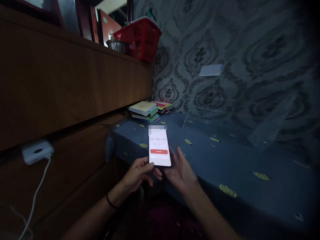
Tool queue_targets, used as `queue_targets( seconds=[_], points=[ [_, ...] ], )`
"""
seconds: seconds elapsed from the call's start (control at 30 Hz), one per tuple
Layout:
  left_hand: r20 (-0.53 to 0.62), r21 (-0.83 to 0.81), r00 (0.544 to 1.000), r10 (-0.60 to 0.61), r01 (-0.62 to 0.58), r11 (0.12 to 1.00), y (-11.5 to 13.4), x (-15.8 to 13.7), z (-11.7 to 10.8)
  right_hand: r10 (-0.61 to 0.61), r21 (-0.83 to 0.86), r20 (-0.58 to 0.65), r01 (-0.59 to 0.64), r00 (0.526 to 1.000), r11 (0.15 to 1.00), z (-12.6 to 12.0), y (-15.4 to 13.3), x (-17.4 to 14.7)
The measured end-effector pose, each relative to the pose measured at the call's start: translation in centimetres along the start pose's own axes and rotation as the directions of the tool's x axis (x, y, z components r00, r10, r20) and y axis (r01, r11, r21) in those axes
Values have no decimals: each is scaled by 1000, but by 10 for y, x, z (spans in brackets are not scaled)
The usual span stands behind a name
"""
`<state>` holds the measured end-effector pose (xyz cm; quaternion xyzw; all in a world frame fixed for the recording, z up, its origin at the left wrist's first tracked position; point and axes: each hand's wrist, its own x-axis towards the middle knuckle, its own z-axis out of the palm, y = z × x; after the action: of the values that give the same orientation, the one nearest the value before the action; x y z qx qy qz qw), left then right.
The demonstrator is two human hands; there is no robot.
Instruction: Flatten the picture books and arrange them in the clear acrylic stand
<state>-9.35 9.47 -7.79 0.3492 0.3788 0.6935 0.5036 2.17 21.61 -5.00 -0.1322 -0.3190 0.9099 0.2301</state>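
A smartphone [159, 146] with a lit white screen is held upright in front of me. Its screen shows a row of timer-like digits and a red button; the top strip is blurred out. My left hand [140, 171] grips the lower left corner, thumb on the front edge and fingers curled below. Against the lower right side, my right hand [181, 171] cups the phone, its thumb raised apart and its other fingers partly hidden behind the phone. A dark band [111, 202] circles my left wrist.
A table with a blue leaf-patterned cloth [205, 160] stretches to the right. Stacked books [143, 111] lie at its far corner. A wooden cabinet [75, 73] fills the left, bearing a red basket [145, 38] and metal bowl [117, 46]. A white device [37, 151] trails a cable.
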Motion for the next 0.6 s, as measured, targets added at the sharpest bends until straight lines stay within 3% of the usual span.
queue_targets(
  seconds=[0.17,0.23,0.33,0.43,0.6],
  points=[
    [-280,62,957,69,-53,997,37,-1,-53,113,14,-22,-113,993,994,-5,12,6],
    [-403,102,910,103,-67,993,55,2,-73,144,25,-47,-143,988,989,-8,12,1],
    [-582,129,803,129,-66,989,81,9,-98,170,44,-67,-168,983,985,-13,11,-7],
    [-657,138,741,139,-62,988,103,17,-121,177,58,-82,-173,981,983,-21,8,-11],
    [-686,155,716,128,-28,987,132,27,-155,160,48,-113,-155,981,987,-34,1,-14]
  ],
)
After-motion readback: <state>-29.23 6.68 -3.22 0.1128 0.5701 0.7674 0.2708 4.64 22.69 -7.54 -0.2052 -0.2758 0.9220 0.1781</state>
